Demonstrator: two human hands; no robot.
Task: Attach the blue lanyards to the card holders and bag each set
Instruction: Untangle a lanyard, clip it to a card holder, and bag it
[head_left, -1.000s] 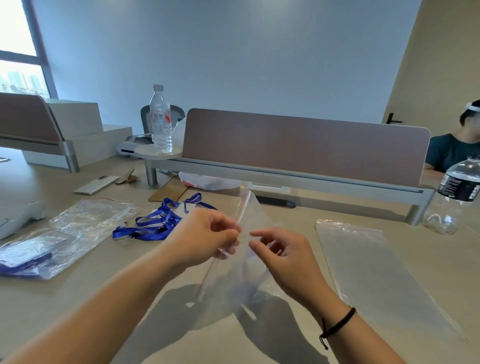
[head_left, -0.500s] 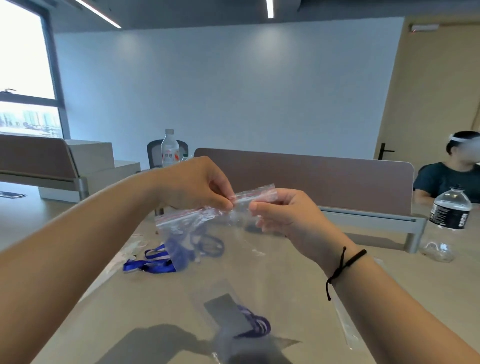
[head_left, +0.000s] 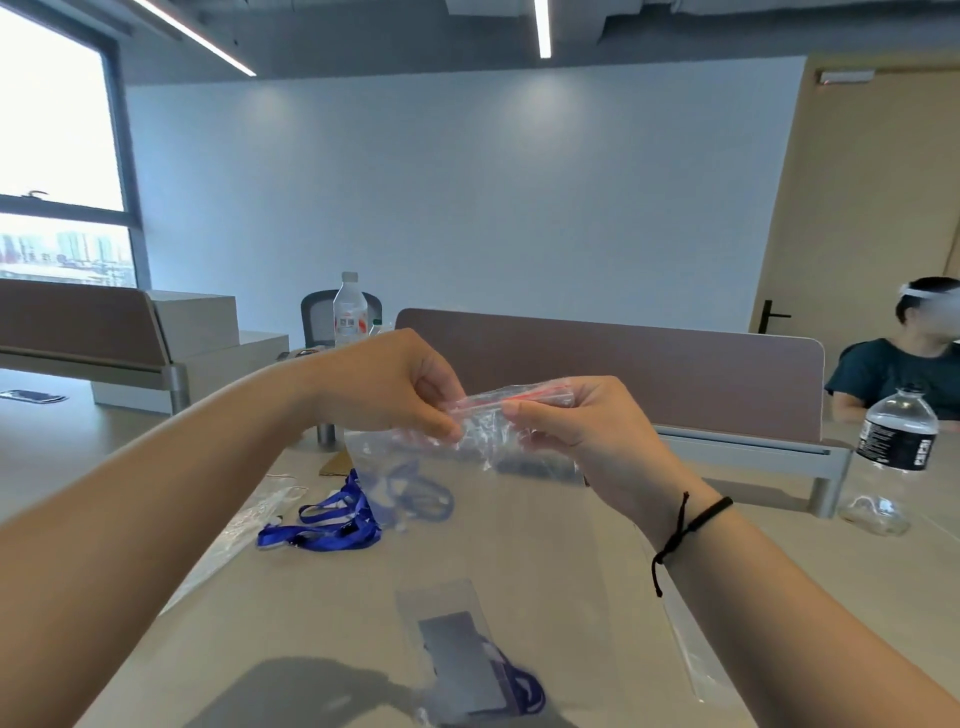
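We hold a clear plastic bag (head_left: 467, 519) up above the table (head_left: 597, 597): our left hand (head_left: 395, 384) pinches its red-striped top edge between thumb and fingers, and our right hand (head_left: 587, 436) pinches the same edge just beside it. Inside, at the bottom of the hanging bag, we see a card holder (head_left: 460, 662) with a blue lanyard (head_left: 519, 686). More blue lanyards (head_left: 324, 525) lie loose on the table behind the bag, and a water bottle (head_left: 891, 460) stands at the right.
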